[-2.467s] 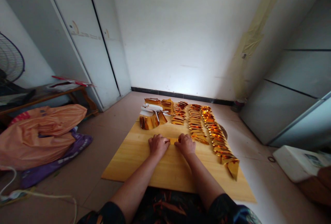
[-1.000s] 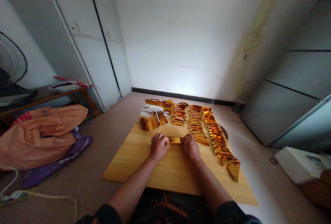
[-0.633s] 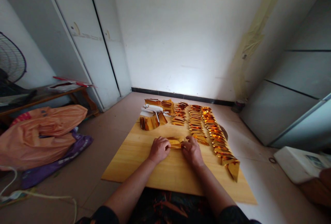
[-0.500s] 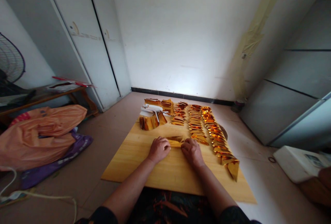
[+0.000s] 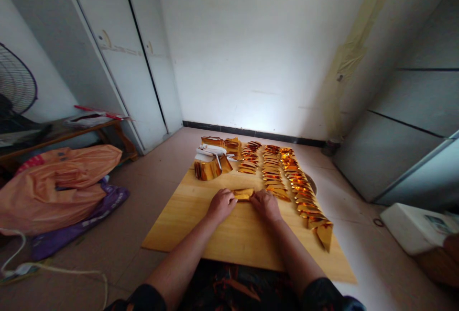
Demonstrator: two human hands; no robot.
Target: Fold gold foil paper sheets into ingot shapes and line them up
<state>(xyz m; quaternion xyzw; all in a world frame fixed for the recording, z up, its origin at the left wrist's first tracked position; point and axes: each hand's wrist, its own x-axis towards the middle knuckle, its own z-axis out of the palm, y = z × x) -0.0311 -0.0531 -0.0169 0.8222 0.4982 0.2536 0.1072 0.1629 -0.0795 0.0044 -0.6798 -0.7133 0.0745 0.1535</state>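
Note:
Between my two hands a sheet of gold foil paper point(image 5: 243, 194) is rolled or folded into a narrow strip on the wooden board point(image 5: 229, 234). My left hand point(image 5: 223, 204) grips its left end with curled fingers. At its right end, my right hand point(image 5: 266, 204) does the same. Folded gold foil pieces point(image 5: 274, 170) overlap in rows just beyond and to the right of my right hand. A longer row point(image 5: 303, 191) runs down the board's right side. Beyond my left hand stands a stack of flat gold foil sheets point(image 5: 208, 170).
White wrapped items point(image 5: 211, 151) lie among the foil at the board's far left. An orange bag point(image 5: 71, 182) and a purple bag point(image 5: 82, 222) sit on the floor at left. A white box point(image 5: 412, 227) is at right, a wardrobe point(image 5: 147, 62) at back left.
The foil between my hands has become a narrower, more compact strip; the raised flap behind it is folded down. Both hands have stayed nearly in place.

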